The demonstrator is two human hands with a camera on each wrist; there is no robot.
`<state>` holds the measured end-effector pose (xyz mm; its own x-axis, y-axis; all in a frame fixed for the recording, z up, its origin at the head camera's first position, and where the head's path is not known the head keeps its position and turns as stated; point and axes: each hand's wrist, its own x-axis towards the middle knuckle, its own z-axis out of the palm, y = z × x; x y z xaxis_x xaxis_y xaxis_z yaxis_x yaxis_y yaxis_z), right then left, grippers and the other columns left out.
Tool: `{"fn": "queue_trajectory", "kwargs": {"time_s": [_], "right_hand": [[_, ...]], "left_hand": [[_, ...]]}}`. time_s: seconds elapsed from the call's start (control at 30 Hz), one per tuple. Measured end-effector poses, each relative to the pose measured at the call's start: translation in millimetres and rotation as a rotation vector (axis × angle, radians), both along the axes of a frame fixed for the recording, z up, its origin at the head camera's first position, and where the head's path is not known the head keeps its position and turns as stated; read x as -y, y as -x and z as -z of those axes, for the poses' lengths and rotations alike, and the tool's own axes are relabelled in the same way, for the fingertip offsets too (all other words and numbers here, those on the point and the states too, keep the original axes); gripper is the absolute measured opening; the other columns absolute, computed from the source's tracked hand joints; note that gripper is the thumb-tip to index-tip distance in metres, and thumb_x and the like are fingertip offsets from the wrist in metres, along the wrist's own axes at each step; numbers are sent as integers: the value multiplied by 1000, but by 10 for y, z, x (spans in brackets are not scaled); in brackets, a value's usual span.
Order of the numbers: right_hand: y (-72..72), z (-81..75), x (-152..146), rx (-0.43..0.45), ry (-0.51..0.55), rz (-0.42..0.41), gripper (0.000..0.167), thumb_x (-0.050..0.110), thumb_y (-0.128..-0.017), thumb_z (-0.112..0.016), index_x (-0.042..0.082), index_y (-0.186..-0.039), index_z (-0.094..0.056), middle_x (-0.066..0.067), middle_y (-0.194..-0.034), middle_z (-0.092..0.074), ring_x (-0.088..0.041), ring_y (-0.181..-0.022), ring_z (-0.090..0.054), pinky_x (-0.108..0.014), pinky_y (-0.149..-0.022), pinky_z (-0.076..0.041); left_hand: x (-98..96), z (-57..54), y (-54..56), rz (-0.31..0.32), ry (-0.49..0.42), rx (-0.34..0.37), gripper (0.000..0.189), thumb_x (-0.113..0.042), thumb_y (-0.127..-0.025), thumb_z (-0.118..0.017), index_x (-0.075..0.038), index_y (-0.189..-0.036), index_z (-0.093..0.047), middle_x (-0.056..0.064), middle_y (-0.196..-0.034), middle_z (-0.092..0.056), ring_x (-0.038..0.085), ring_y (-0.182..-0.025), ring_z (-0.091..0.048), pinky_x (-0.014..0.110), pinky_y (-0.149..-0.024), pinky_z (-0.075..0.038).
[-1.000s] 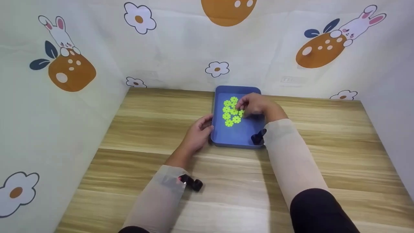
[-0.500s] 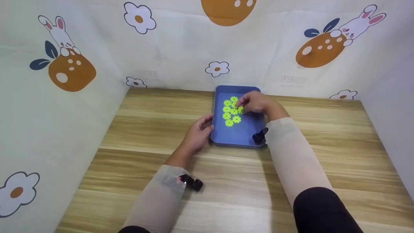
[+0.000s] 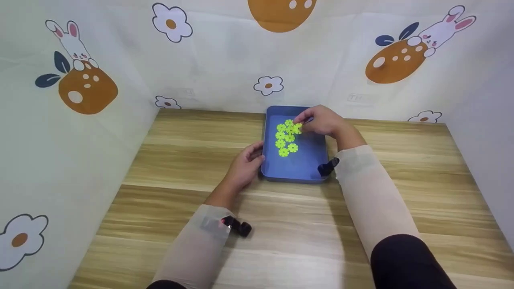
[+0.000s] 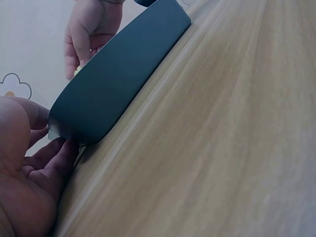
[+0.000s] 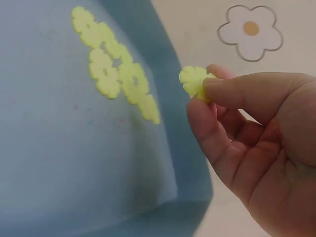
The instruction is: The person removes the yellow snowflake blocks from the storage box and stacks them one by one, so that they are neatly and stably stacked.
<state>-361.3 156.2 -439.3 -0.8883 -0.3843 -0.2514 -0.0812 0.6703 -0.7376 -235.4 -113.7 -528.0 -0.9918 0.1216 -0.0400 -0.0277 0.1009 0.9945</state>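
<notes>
In the head view, my right hand (image 3: 324, 120) is over the back right of a blue tray (image 3: 299, 166). Between its thumb and index finger it pinches one yellow-green plastic snowflake disc (image 5: 193, 80), raised beside the tray's wall in the right wrist view. Several like discs (image 3: 283, 152) lie flat in a cluster on the tray's floor, left of that hand. My left hand (image 3: 245, 165) is at the tray's left side, its relaxed fingertips against the outer wall (image 4: 103, 94) near the front corner.
The tray stands on a wood-grain table (image 3: 200, 152), close to a back cloth (image 3: 221, 48) printed with flowers, rabbits and orange fruit. Small black cameras sit on both wrists, and the right one (image 3: 328, 166) overlaps the tray's right rim.
My right hand has moved back and slightly right with the pinched disc, away from the lower part of the cluster. The left hand and the tray stay in place.
</notes>
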Motion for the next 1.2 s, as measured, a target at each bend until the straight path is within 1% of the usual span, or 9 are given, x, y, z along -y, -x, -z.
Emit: {"fn": "queue_trajectory", "kwargs": {"time_s": [0.2,0.4,0.43,0.57,0.73,0.8,0.9,1.07,1.2], "right_hand": [[-75,-110,-123,-27,57,32,27,10,-96,-72,16,-121,-80,-9,-126,-73,-27,-112,-62,-44,-101,-56],[-170,-169,-271,-48,93,83,25,13,-97,-72,16,-121,-79,-9,-120,-71,-27,-109,-61,-48,-101,-57],[-184,-168,-295,-50,99,92,24,13,-98,-72,15,-121,-79,-10,-119,-70,-27,-109,-62,-47,-100,-58],[-235,-149,-388,-54,119,130,23,14,-100,-71,15,-122,-77,-9,-118,-69,-25,-108,-67,-38,-97,-60],[-279,-107,-498,-56,167,171,23,12,-101,-71,14,-123,-77,-8,-123,-72,-22,-109,-72,-28,-93,-64],[-304,-103,-541,-62,179,187,25,11,-101,-71,14,-125,-77,-8,-124,-74,-20,-108,-72,-26,-91,-64],[-343,-93,-619,-84,199,211,27,12,-101,-71,12,-128,-76,-9,-122,-76,-17,-103,-74,-23,-86,-63],[-395,-21,-761,-109,269,259,29,11,-103,-68,9,-131,-76,-1,-114,-79,-10,-94,-76,-21,-82,-62],[-425,58,-871,-108,319,303,31,10,-104,-65,4,-134,-73,2,-113,-79,-8,-94,-76,-22,-85,-65]], "left_hand": [[0,6,11,-3,12,3,51,-6,-105,-60,-3,-156,-52,17,-160,-56,33,-148,-56,45,-125,-47],[3,7,10,-9,15,11,50,-6,-105,-60,-4,-155,-54,16,-160,-57,33,-147,-57,44,-124,-48],[3,6,8,-11,17,12,50,-6,-106,-59,-4,-155,-54,16,-160,-57,33,-147,-57,44,-123,-49],[1,-10,-6,-21,27,26,50,-7,-106,-60,-5,-155,-54,15,-160,-57,32,-146,-58,44,-123,-49],[-2,-18,-12,-26,33,39,50,-8,-106,-60,-7,-156,-54,13,-159,-57,30,-145,-58,44,-123,-49],[0,-14,-10,-25,34,39,50,-9,-106,-60,-8,-156,-54,12,-159,-58,29,-145,-58,43,-123,-49],[4,-5,-4,-23,40,31,50,-10,-106,-61,-9,-156,-55,11,-159,-58,28,-146,-58,42,-124,-49],[7,-3,1,-24,57,32,50,-12,-106,-61,-9,-156,-55,10,-159,-58,27,-146,-58,42,-124,-48],[11,-6,1,-24,54,44,50,-12,-107,-61,-11,-156,-55,10,-159,-57,27,-146,-58,42,-124,-49]]}}
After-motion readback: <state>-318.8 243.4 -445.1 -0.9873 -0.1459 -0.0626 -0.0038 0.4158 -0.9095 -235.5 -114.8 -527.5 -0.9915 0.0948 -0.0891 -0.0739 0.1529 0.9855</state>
